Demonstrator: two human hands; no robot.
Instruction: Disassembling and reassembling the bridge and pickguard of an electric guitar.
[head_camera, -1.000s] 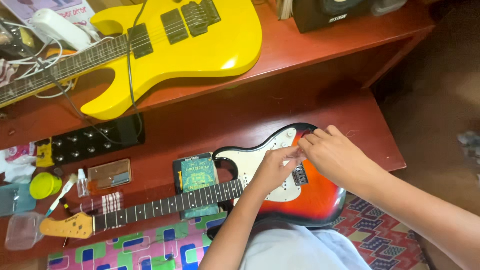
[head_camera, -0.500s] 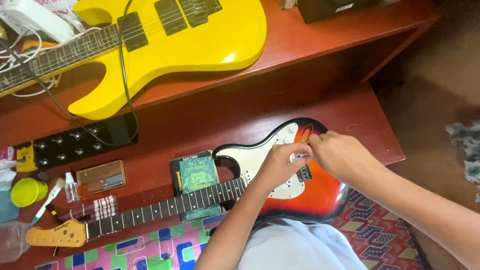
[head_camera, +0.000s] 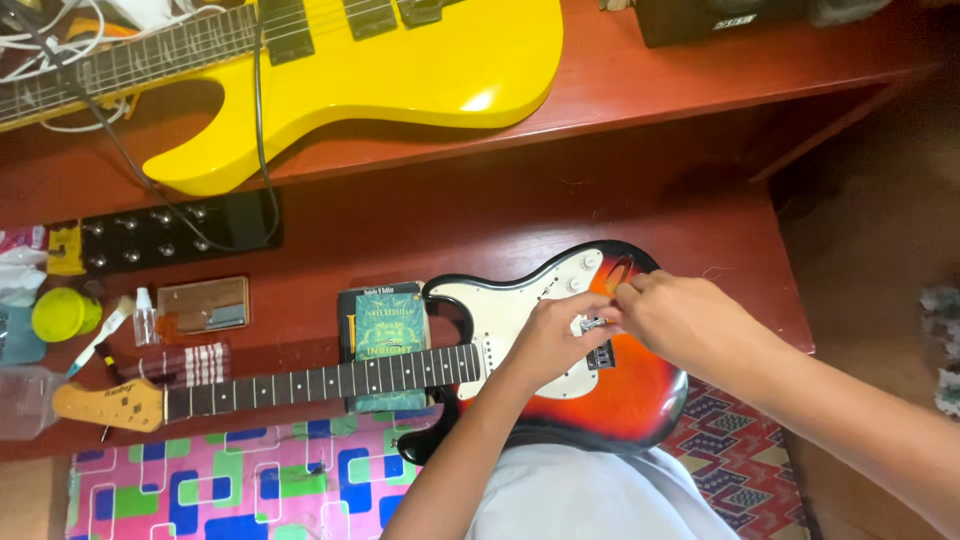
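A sunburst electric guitar (head_camera: 640, 395) with a white pickguard lies flat on a low red wooden bench (head_camera: 480, 230), its neck (head_camera: 320, 380) pointing left over a green book (head_camera: 385, 335). My left hand (head_camera: 550, 340) rests on the pickguard with its fingertips at the metal bridge (head_camera: 592, 326). My right hand (head_camera: 685, 320) comes in from the right and pinches a small part at the same bridge spot. Whether a tool is in the fingers cannot be made out.
A yellow electric guitar (head_camera: 400, 70) lies on the upper shelf with a black cable. A black pedal board (head_camera: 165, 235), a small wooden box (head_camera: 205, 305), a spray bottle (head_camera: 146, 318), a green cup (head_camera: 62, 314) and a brush sit at the left. A patterned mat (head_camera: 230, 480) lies below.
Both hands stay at the bridge, with the fingers closing in a little tighter. The view has shifted, so the guitar sits slightly lower and nearer the frame's middle.
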